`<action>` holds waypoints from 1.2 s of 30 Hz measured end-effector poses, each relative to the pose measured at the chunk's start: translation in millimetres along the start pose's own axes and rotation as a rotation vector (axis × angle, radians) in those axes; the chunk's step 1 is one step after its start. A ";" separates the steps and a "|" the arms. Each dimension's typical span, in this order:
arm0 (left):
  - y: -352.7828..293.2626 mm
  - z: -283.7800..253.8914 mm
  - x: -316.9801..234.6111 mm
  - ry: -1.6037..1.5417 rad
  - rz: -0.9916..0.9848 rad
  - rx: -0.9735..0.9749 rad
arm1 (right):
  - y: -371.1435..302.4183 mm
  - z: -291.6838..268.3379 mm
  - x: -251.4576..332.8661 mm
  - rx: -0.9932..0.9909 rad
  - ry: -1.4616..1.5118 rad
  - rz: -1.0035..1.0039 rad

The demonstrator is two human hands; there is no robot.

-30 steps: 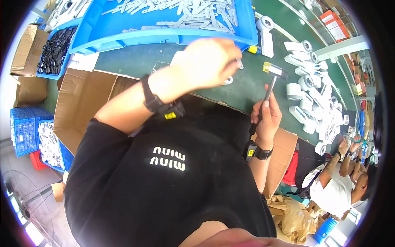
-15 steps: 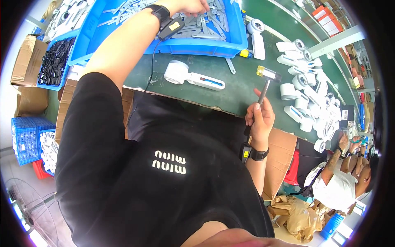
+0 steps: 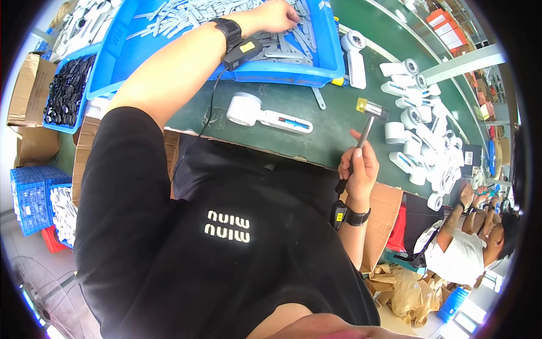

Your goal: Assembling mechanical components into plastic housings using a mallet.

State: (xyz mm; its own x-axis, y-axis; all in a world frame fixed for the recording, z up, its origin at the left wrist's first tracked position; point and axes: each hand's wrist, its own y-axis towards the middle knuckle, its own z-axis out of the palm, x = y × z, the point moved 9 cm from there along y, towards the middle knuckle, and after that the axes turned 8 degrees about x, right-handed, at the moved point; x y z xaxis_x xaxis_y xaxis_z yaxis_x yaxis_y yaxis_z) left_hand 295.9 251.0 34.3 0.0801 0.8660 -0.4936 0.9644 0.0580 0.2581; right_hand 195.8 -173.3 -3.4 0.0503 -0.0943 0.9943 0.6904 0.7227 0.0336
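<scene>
My left hand (image 3: pixel 278 17) reaches into a blue plastic bin (image 3: pixel 282 72) at the back of the bench. Its fingers are curled down at the pile of flat grey strips (image 3: pixel 189 14); whatever is between the fingertips is hidden. Upright in my closed right hand (image 3: pixel 359 172) is a small hammer (image 3: pixel 367 131) with a metal shaft and a yellow face on its head. Between the two arms a white handheld device (image 3: pixel 245 109) lies on the green bench, its round head to the left and a blue part showing in its handle. One loose grey strip (image 3: pixel 319 98) sticks out before the bin.
Many white devices (image 3: pixel 418 135) are heaped on the right of the bench, and another (image 3: pixel 355 62) stands beside the bin. A blue tray of black parts (image 3: pixel 70 90) is at the left. A cable hangs from my left wrist unit. Another person (image 3: pixel 457 248) works at the far right.
My left hand has shifted slightly to the right within the bin, its fingers further among the strips. The hammer stays in my right hand. The whole view has tilted slightly.
</scene>
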 end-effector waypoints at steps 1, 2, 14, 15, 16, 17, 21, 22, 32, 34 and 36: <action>2.2 0.2 15.0 -0.057 -0.158 -0.003 | 0.8 -0.3 -0.1 -0.011 -0.019 -0.001; 1.7 0.9 22.2 -0.118 -0.310 0.000 | -0.8 -2.0 -0.3 -0.030 -0.039 0.000; -84.3 -110.0 -150.6 -0.649 0.036 -0.195 | -10.3 -6.1 -7.9 -0.112 -0.093 0.106; -112.5 -99.8 -169.4 -0.661 0.023 -0.176 | -13.1 -1.3 -5.7 -0.123 -0.087 0.128; -140.4 -93.2 -185.6 -0.817 0.019 -0.151 | -9.4 12.6 4.5 -0.087 0.024 0.100; -162.1 -80.5 -193.2 -0.981 0.016 -0.122 | -6.1 24.8 10.9 -0.061 0.130 0.073; -216.8 -33.0 -192.3 -1.065 0.094 -0.165 | 6.6 68.7 41.2 0.028 0.232 -0.022; -229.3 -19.6 -183.7 -1.102 0.040 -0.172 | 11.8 80.4 44.8 0.043 0.205 -0.015; -264.7 -38.7 -188.3 -0.049 0.207 -0.390 | 30.9 88.7 32.4 -0.151 -0.073 -0.008; -264.0 -29.1 -178.3 -0.009 0.177 -0.352 | 38.7 86.3 28.6 -0.118 -0.214 0.037; -261.9 -22.0 -173.8 -0.009 0.178 -0.335 | 44.7 84.5 25.2 -0.120 -0.267 0.039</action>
State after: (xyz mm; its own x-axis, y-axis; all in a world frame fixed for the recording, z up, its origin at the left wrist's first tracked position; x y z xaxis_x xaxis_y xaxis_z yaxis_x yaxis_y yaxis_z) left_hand 23.8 96.2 70.8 0.2429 0.8729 -0.4231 0.7995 0.0669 0.5970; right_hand 166.9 -85.5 31.7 -0.1022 0.1276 0.9865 0.7730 0.6344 -0.0019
